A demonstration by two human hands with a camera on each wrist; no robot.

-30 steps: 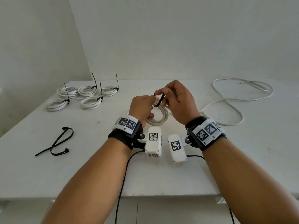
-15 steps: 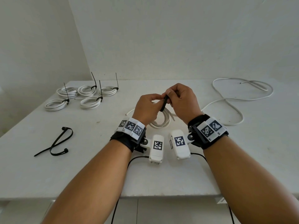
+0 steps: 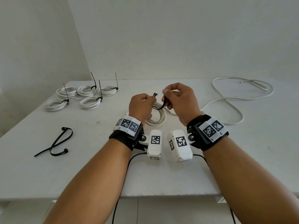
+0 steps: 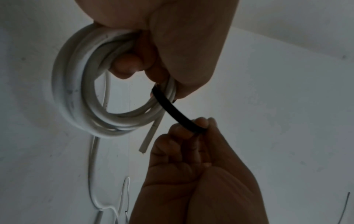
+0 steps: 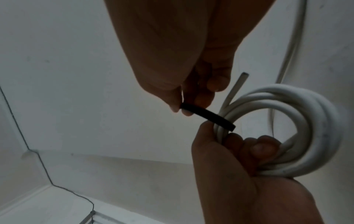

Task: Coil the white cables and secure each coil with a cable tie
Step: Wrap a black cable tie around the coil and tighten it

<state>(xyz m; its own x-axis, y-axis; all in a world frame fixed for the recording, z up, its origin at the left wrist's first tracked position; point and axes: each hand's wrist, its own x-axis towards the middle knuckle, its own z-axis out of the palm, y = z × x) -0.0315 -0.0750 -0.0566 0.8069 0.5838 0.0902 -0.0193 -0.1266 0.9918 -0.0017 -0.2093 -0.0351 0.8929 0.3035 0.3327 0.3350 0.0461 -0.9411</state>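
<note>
My left hand (image 3: 142,104) grips a white cable coil (image 3: 159,118) (image 4: 76,97) (image 5: 298,125) held above the table centre. A black cable tie (image 3: 161,106) (image 4: 176,112) (image 5: 208,116) loops under the coil strands. Its head (image 3: 155,95) sticks up by my left thumb. My right hand (image 3: 178,98) pinches the tie's strap end between thumb and fingertips (image 5: 178,109), just right of the coil. A loose cable end (image 4: 149,136) juts out of the coil.
Several tied white coils (image 3: 84,97) with upright black tie tails lie at the back left. Two spare black ties (image 3: 56,143) lie at the front left. A loose uncoiled white cable (image 3: 234,101) snakes across the table's (image 3: 80,175) right side.
Both hands have drawn slightly apart. The tie's head now shows above my left thumb, and my right hand has pulled the strap end out to the right.
</note>
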